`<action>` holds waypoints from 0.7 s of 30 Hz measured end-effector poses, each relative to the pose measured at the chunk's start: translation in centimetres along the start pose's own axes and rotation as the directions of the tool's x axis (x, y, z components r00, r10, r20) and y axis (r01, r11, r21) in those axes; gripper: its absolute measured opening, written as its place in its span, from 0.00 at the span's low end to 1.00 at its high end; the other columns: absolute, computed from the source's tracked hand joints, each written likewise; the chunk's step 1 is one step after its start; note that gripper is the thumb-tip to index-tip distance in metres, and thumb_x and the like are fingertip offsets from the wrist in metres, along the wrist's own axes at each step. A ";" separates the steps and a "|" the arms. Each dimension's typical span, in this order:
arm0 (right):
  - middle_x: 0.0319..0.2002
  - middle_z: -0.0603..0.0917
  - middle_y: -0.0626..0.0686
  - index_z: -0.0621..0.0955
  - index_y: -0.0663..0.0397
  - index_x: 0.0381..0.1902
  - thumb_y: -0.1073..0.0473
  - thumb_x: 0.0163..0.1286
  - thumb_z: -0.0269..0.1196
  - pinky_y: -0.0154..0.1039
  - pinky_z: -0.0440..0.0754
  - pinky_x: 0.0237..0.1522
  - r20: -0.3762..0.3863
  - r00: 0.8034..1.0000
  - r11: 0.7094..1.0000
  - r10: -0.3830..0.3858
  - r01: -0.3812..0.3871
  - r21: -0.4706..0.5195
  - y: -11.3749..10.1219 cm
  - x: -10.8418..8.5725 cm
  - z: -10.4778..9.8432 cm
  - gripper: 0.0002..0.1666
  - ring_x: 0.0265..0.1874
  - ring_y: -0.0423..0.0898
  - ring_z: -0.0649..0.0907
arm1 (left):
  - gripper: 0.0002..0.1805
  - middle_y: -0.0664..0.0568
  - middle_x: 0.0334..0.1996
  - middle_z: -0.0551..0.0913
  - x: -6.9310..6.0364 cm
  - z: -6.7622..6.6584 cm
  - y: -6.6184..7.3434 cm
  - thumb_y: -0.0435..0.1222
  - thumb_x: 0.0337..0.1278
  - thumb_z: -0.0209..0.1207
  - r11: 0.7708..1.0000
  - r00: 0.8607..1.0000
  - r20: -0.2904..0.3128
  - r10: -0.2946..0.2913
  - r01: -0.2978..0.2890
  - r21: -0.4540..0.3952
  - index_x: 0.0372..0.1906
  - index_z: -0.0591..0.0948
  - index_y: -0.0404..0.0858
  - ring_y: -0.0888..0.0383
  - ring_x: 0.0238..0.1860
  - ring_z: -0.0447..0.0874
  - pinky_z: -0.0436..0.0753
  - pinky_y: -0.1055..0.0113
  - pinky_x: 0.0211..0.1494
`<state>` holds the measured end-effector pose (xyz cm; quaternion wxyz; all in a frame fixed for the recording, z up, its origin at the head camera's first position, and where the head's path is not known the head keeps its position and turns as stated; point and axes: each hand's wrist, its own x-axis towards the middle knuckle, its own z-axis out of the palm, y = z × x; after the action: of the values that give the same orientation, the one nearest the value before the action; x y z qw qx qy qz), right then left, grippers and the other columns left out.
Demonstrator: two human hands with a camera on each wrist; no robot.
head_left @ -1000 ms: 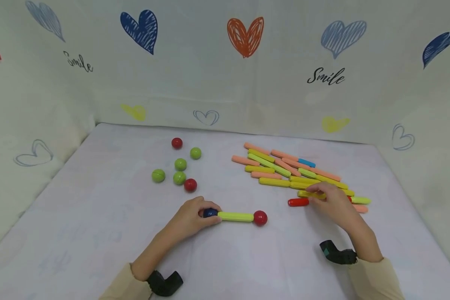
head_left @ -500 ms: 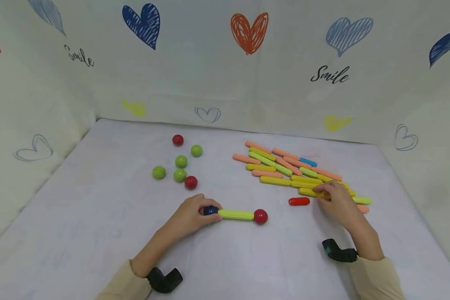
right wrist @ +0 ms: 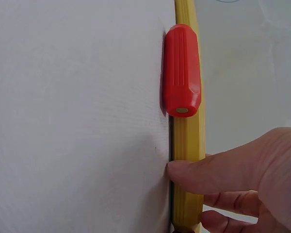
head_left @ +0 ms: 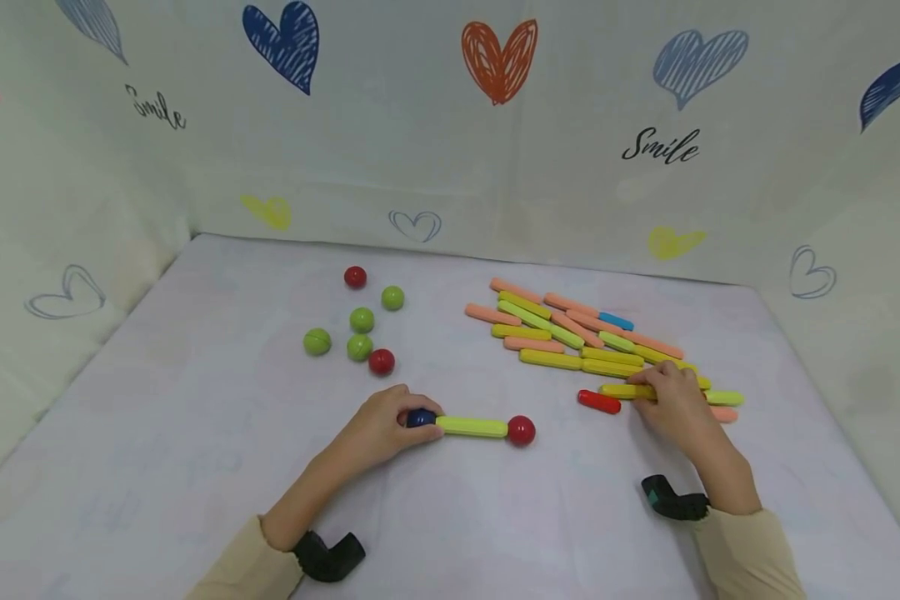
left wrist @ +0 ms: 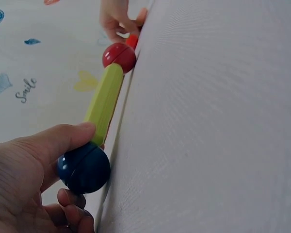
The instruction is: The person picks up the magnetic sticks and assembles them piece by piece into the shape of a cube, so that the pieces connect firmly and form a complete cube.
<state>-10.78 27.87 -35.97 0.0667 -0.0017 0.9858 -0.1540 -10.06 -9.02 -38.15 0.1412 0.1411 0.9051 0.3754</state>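
Note:
My left hand (head_left: 378,425) grips a blue ball (head_left: 421,418), thumb reaching onto the lime-green magnetic rod (head_left: 472,427) joined to it. At the rod's other end sits a red ball (head_left: 521,431); the piece lies along the table. In the left wrist view the thumb (left wrist: 63,138) presses where rod and blue ball (left wrist: 85,167) meet. Over on the right, my right hand (head_left: 675,404) pinches a yellow magnetic rod (head_left: 627,392) at the near side of the rod group. A short red rod (head_left: 598,402) lies loose beside it; its metal end disc shows in the right wrist view.
Several yellow, pink and green rods, plus a blue rod (head_left: 616,321), lie grouped at the back right. Several green balls (head_left: 362,319) and two red balls, one a red ball (head_left: 382,362) nearer me, lie at back left. A printed cloth (head_left: 570,167) hangs behind the white table.
My right hand has left the short red rod and now pinches the yellow rod, drawn slightly toward me. The red rod has turned a little. My left hand keeps its grip.

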 end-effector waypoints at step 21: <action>0.46 0.77 0.68 0.68 0.67 0.57 0.51 0.68 0.58 0.49 0.82 0.41 -0.084 0.996 0.965 0.035 -0.012 0.260 -1.0 -0.8 -1.0 0.29 0.40 0.58 0.80 | 0.11 0.54 0.25 0.68 0.0 -0.2 -0.3 0.46 0.48 0.66 0.998 0.998 0.025 0.060 -0.060 0.015 0.39 0.84 0.51 0.59 0.28 0.66 0.63 0.71 0.28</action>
<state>-10.17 27.25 -34.67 0.0248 0.0257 0.9591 -0.2808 -10.18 -9.41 -38.24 0.1399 0.1741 0.9016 0.3705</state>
